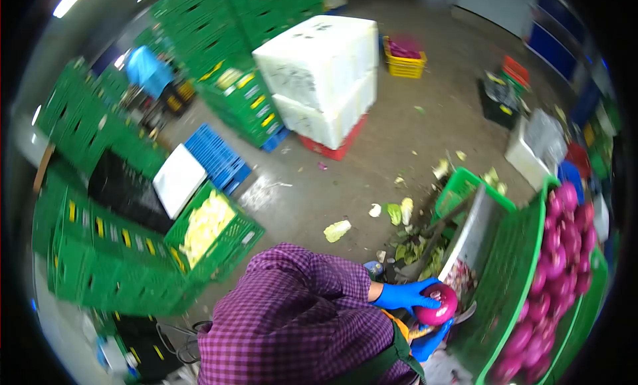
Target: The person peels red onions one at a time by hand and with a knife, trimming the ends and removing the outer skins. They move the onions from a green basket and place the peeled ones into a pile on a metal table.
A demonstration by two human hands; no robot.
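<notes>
My left hand (407, 296), in a blue glove, is closed over the top and side of a large peeled red onion (436, 306). Just below the onion is my right hand (432, 344), also blue-gloved, with its fingers curled close to the onion's underside. A small yellowish piece shows beside the right hand, and a curved grey edge shows past the onion; what this hand grips is not clear. A tilted green crate (495, 298) full of red onions (555, 265) stands right of my hands. Skins and scraps (460, 278) lie in a pale trough near the onion.
A green crate of yellowish-white leafy vegetables (206, 229) stands left, near a blue pallet (216, 157). White foam boxes (322, 72) and stacked green crates (199, 32) rise behind. Loose leaves (337, 231) litter the floor. A person in blue (147, 71) is at the far left.
</notes>
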